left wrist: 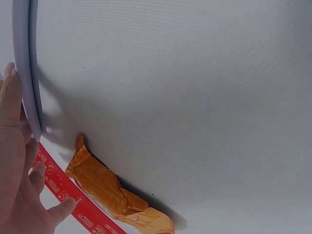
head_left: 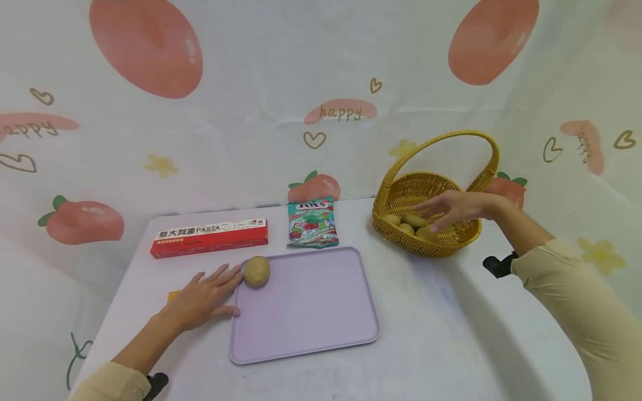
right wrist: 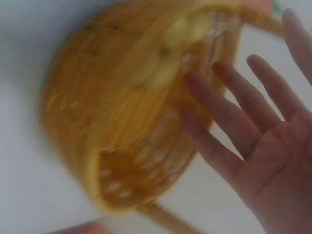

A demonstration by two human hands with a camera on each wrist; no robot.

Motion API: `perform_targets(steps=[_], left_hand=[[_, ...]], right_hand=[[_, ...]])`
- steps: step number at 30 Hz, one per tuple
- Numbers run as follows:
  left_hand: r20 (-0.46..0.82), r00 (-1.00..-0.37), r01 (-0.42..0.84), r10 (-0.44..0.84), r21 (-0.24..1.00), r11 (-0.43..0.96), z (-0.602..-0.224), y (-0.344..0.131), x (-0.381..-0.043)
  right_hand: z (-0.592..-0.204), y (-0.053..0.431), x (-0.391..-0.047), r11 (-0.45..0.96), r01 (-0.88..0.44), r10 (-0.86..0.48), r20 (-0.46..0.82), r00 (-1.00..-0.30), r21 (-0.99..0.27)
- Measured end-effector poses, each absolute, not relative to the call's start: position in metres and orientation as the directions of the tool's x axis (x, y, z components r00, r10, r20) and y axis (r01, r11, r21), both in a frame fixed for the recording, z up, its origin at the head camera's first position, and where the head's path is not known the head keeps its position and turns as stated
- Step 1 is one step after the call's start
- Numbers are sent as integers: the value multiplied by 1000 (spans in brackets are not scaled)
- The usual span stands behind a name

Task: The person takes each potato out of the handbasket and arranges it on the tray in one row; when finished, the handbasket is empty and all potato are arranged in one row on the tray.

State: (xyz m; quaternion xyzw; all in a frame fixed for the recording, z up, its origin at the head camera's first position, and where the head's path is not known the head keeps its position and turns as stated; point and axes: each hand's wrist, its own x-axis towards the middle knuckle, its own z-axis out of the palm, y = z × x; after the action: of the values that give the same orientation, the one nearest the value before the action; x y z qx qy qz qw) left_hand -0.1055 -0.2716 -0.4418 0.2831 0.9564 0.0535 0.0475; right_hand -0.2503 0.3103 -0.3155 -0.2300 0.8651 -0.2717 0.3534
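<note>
Left hand (head_left: 203,298) at the left rim of the tray (head_left: 311,306), fingers straight, grip apart, clamped on nothing. Tray potato (head_left: 257,272) sits in the tray's far-left corner, just beside those fingertips; can't tell if touching. Nearly round, slightly longer near-to-far, no clear pointing end. Should be firm, stiff, moderately light, not fragile, likely to roll; best taken round the middle, thumb opposite fingers. Right of the tray, toward its far side: basket (head_left: 393,236) with more potatoes; the oval potato (head_left: 413,221) has its long axis roughly left-right, probably easiest pinched across the short width. Right hand (head_left: 453,205) right of the tray too, over the basket, fingers spread, grip apart, nothing held.
</note>
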Motion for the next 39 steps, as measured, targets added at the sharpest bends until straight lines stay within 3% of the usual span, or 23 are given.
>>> perform_targets(steps=[7, 17, 25, 39], left_hand=[[-63, -834, 538, 547, 123, 834, -444, -274, -106], [-57, -833, 541, 550, 125, 832, -445, -274, -106], [-56, -833, 543, 551, 116, 832, -445, -274, -106], [-61, -834, 538, 548, 126, 833, -444, -273, -107]], right_hand=[[-337, 336, -266, 740, 0, -551, -605, -575, -673], [-363, 349, -281, 680, 295, -463, -705, -537, -672], [-374, 347, -287, 695, 322, -422, -727, -541, -643], [-375, 329, -288, 791, 205, -383, -728, -568, -577]])
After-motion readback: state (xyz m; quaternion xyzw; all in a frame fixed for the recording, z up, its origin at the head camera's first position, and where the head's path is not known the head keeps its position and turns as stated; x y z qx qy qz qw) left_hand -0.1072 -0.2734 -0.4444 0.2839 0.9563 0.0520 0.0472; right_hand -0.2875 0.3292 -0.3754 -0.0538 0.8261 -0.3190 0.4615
